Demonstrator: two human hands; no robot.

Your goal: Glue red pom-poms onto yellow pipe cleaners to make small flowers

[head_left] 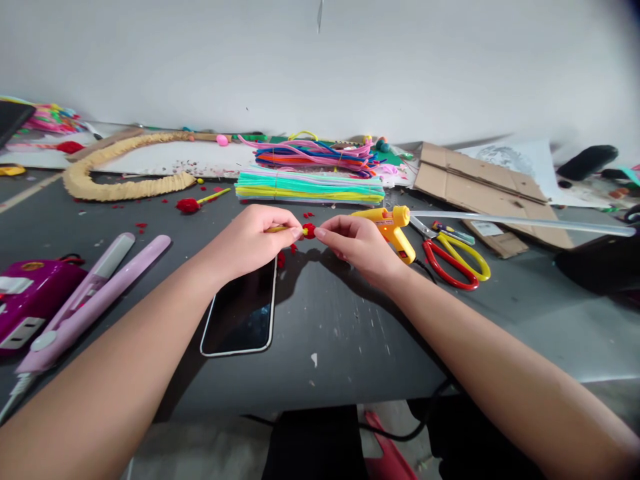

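My left hand (253,243) is closed in a pinch around the yellow stem of a small red flower (309,231), above the middle of the table. The red head points to the right. At that head, my right hand (363,248) pinches with thumb and fingertips on its right side; the exact grip is partly hidden. Below my left wrist lies a phone (241,313) with a dark screen. Small red scraps (281,259) are scattered under the hands. A second red flower (189,205) with a yellow-green stem lies to the left.
A yellow glue gun (397,233) with a long glue stick and red-and-yellow-handled scissors (453,265) lie to the right. Bundled pipe cleaners (310,188) sit behind. A pink flat iron (100,293) and purple power socket (37,293) lie left. Cardboard (480,180) is back right.
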